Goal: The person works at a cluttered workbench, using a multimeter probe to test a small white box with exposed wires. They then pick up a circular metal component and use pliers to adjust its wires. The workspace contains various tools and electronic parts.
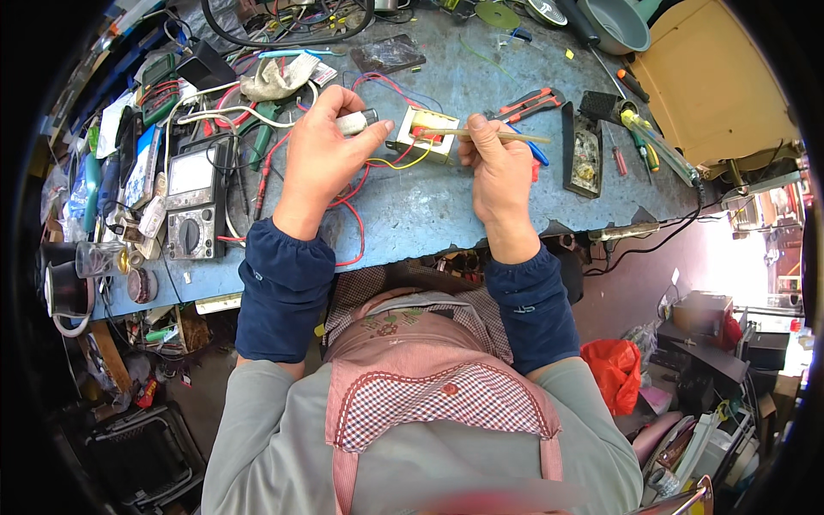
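My left hand (324,159) is closed around a small bottle-like cylinder (356,122), whitish with a darker end. In my right hand (505,176), a thin tan stick (519,136) is pinched between thumb and fingers. It points left, and its far end reaches over a small transformer (439,148) with a pale metal frame and a yellow-and-red middle. Whether that end touches the transformer I cannot tell. Red wires and a yellow wire (403,164) run from the transformer across the blue bench. Just beyond my right hand lie red-and-black pliers (528,105).
An analog multimeter (196,202) with leads stands at the left, near a glass jar (99,258). At the right lie a black tray (583,154), several screwdrivers (645,148) and an open cardboard box (712,81). A grey pan (614,24) sits at the back.
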`<state>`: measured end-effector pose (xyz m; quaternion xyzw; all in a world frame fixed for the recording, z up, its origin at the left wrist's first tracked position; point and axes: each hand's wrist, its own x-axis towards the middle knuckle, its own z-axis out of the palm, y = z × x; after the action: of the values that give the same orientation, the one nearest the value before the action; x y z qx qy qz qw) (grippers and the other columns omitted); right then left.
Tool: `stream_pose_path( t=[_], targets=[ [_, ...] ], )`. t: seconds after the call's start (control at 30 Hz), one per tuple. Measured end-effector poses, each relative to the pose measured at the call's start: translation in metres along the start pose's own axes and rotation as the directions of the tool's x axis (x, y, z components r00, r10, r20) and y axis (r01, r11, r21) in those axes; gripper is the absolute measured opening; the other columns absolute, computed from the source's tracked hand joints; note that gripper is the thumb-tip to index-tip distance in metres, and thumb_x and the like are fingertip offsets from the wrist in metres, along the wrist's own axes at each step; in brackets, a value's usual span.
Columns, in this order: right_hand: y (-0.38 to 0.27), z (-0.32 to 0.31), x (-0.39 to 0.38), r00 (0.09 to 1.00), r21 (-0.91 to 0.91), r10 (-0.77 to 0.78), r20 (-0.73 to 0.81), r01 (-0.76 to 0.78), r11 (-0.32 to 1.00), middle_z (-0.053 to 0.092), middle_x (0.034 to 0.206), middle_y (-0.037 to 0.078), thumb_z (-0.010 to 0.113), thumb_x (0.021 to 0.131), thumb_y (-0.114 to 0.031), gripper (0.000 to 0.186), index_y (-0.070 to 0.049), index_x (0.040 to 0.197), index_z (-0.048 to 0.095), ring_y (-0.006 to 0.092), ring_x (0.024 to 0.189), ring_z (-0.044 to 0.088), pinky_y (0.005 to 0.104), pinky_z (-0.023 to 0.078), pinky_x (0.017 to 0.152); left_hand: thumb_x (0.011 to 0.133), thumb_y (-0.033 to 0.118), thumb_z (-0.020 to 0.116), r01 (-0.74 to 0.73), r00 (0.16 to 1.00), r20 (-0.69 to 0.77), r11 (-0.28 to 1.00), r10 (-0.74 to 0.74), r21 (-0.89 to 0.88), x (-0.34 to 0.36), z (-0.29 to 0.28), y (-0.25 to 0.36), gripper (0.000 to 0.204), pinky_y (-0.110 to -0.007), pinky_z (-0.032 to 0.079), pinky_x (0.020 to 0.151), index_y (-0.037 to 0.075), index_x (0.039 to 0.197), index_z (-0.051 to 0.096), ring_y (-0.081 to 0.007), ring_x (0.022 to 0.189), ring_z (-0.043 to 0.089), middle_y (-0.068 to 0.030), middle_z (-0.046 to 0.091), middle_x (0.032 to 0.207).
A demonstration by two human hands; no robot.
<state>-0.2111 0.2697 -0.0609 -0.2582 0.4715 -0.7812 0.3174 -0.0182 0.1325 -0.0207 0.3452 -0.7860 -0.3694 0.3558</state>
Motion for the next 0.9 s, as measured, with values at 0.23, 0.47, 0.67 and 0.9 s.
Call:
stream_pose_path(
  t=[0.23,0.47,0.67,0.9],
  targets=[
    [0.001,0.001,0.001,1.000,0.015,0.014,0.011,-0.014,1.000,0.074,0.084,0.002,0.085,0.102,-0.031,0.030,-0.005,0.091,0.075,0.0086,0.072,0.063,0.0250,0.047,0.066,0.086,0.022,0.086,-0.142,0.983,0.135,0.978,0.122,0.154,-0.023,0.016,0.017,0.058,-0.049,0.059,0.072,0.007,0.131,0.053,-0.0411,0.084,0.077,-0.0183,0.074,0.092],
    [0.001,-0.002,0.001,1.000,-0.017,0.004,0.026,-0.004,1.000,0.073,0.085,0.003,0.082,0.104,-0.032,0.030,-0.007,0.092,0.073,0.0105,0.073,0.062,0.0270,0.047,0.067,0.088,0.019,0.080,-0.046,0.983,0.185,0.984,0.013,0.174,-0.018,0.018,0.023,0.058,-0.053,0.059,0.075,0.006,0.135,0.049,-0.0448,0.086,0.077,-0.0209,0.074,0.095],
    [0.000,0.000,0.001,0.999,0.028,0.021,0.026,-0.022,0.999,0.075,0.086,0.003,0.084,0.103,-0.030,0.028,-0.005,0.093,0.075,0.0080,0.073,0.063,0.0241,0.048,0.065,0.087,0.016,0.085,-0.065,0.991,0.126,0.990,0.049,0.127,-0.018,0.021,0.021,0.058,-0.041,0.055,0.069,0.004,0.133,0.051,-0.0278,0.077,0.072,-0.0117,0.069,0.087],
    [0.001,-0.001,0.001,1.000,0.028,0.017,0.023,-0.018,0.999,0.075,0.086,0.003,0.084,0.103,-0.030,0.029,-0.005,0.093,0.075,0.0081,0.073,0.063,0.0242,0.048,0.066,0.088,0.016,0.085,-0.055,0.992,0.121,0.985,0.035,0.163,-0.016,0.019,0.022,0.056,-0.040,0.055,0.069,0.004,0.132,0.053,-0.0273,0.076,0.072,-0.0113,0.068,0.087]
  ],
)
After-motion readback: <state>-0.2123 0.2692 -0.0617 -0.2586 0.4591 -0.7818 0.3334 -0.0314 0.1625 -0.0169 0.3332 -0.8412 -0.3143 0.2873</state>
